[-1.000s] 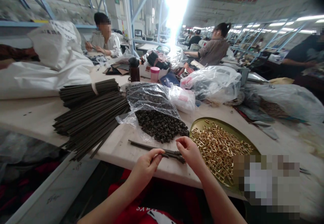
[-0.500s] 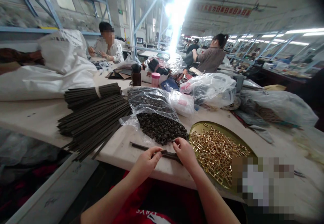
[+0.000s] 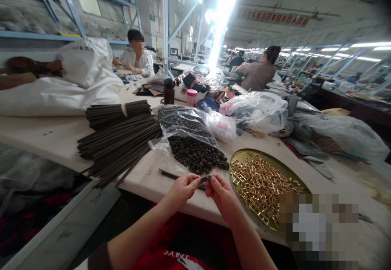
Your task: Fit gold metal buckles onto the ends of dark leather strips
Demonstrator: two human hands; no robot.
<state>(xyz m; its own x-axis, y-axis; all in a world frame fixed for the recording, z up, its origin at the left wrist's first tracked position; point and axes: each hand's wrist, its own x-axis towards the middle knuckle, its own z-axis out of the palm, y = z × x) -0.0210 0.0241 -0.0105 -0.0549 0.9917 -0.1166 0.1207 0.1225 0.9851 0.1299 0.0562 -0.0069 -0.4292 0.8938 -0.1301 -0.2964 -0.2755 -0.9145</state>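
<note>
My left hand [image 3: 187, 187] pinches the end of a dark strip [image 3: 204, 178] near the table's front edge. Close against it, the fingers of my right hand [image 3: 217, 186] are closed on a small dark loop [image 3: 209, 177] at the strip's end. Another dark strip [image 3: 168, 174] lies on the table beneath my hands. Just beyond them, small black loops [image 3: 198, 156] spill from a clear plastic bag [image 3: 183, 121]. To the right of my right hand, a gold oval tray [image 3: 241, 152] holds a heap of gold metal buckles [image 3: 265, 184].
Bundles of long dark strips [image 3: 119, 139] lie on the left. Behind are a white sack [image 3: 61, 95], a dark bottle [image 3: 169, 92], a pink-lidded jar [image 3: 191, 97] and plastic bags [image 3: 259, 109]. Two people [image 3: 137, 56] sit or stand farther back.
My right hand has come closer to my left, bringing the small loop to the strip's end. The strip end is raised a little. The view has shifted slightly.
</note>
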